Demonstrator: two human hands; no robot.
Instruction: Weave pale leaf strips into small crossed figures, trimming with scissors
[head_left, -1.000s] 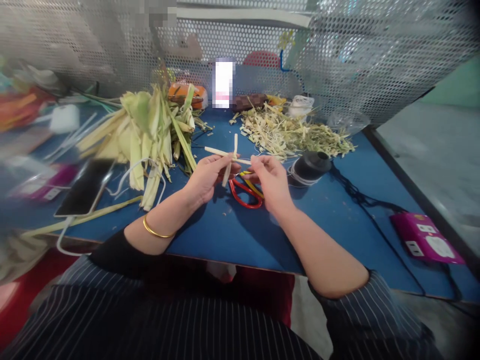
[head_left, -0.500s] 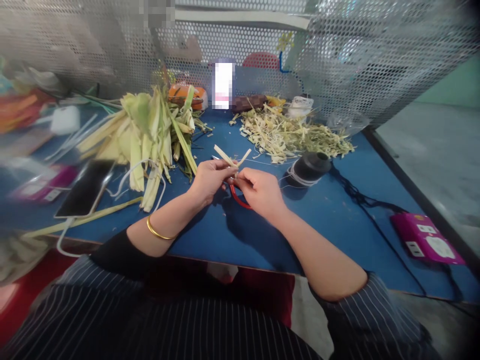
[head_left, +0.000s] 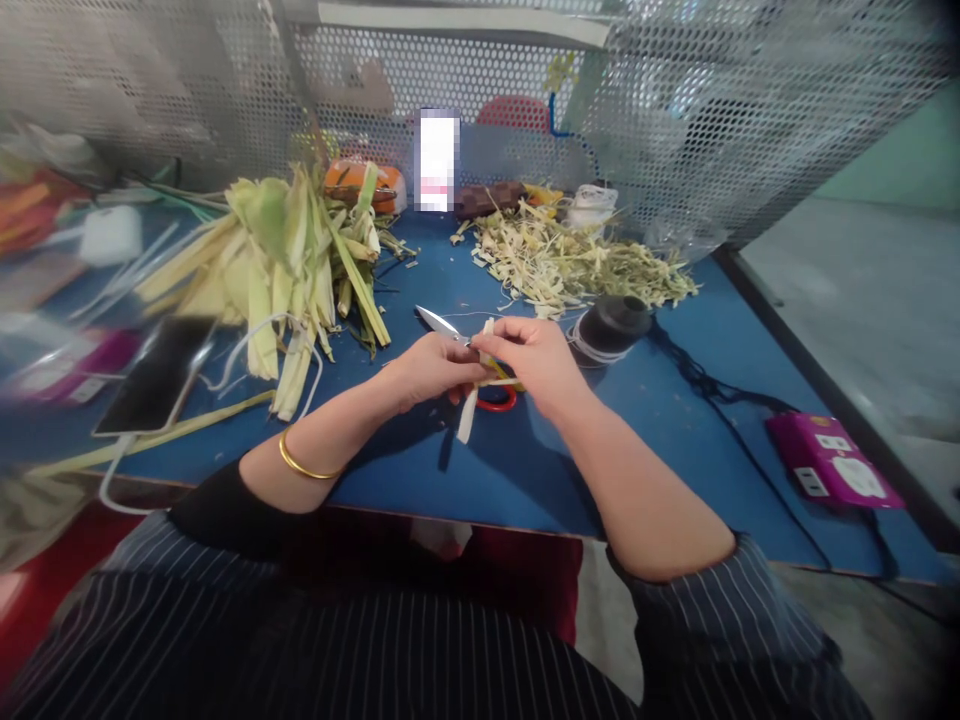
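Observation:
Pale strips of plant husk (head_left: 468, 414) cross between my two hands above the table, one end hanging down and another sticking up. My left hand (head_left: 439, 370) pinches the strips near where they meet. From the other side, the fingertips of my right hand (head_left: 536, 355) close on the upper part of the strips. Underneath lies a pair of scissors (head_left: 442, 325); the blades point to the upper left and the red and yellow handles are partly covered by my hands. To the right of my right hand stands a dark spool (head_left: 611, 325) wound with white thread.
Corn husks (head_left: 289, 250) lie heaped at the left, beside a phone (head_left: 157, 375) on a white cable. A pile of dry scraps (head_left: 570, 260) sits at the back. A lit phone (head_left: 437, 160), blurred out, stands before the perforated screen. A purple power strip (head_left: 832, 460) lies right.
The crossed strips have been turned, so an end that stood up now hangs down toward me. My hands have shifted, uncovering the scissor blades. The view has moved slightly to the right.

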